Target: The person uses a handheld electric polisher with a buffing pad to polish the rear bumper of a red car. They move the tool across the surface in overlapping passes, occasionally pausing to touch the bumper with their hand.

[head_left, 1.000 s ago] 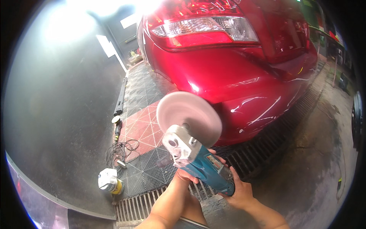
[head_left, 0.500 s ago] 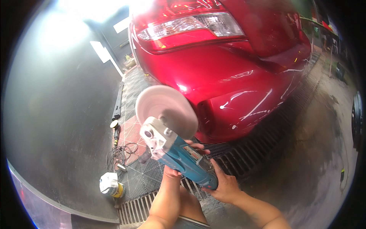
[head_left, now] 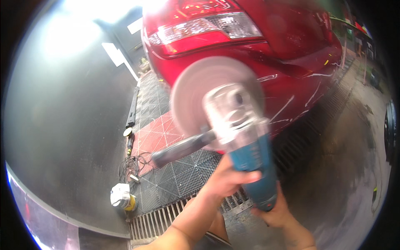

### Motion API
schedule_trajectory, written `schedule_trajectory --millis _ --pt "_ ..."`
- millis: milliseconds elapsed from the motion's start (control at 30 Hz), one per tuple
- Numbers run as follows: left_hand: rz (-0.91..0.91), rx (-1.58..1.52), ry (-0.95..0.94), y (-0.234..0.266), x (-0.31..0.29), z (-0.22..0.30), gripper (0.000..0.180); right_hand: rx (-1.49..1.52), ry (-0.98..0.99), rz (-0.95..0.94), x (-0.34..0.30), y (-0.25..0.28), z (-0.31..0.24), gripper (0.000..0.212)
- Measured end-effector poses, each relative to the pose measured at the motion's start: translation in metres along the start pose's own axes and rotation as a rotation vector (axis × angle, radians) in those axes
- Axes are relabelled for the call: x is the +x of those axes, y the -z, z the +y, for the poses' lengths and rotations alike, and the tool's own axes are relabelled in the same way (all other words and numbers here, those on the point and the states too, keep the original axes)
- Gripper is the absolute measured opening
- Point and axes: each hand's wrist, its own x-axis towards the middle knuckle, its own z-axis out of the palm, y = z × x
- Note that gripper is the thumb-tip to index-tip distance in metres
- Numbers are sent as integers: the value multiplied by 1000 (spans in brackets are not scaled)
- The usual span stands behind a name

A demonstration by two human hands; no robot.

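Your left hand (head_left: 233,177) wraps the teal rotary polisher (head_left: 252,156) mid-body, your right hand (head_left: 277,211) its rear; the buffing pad (head_left: 189,93) has swung up from the red rear bumper (head_left: 289,91)'s edge to overlap it, apparently facing it; blur hides any contact.
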Motion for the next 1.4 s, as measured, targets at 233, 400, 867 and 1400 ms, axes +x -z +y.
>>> schedule_trajectory --millis 233,400,867,1400 --pt "-66 36 -109 -75 80 -28 64 546 -296 117 -23 76 0 93" --pt "-66 -60 -57 -68 67 -29 66 584 -259 112 -21 72 -7 89" --pt "-139 -290 -253 66 -30 -25 121 7 -47 -443 38 -1 -35 126" --pt "-326 -453 -413 161 -37 -47 118 -270 57 -361 50 -79 -7 122"
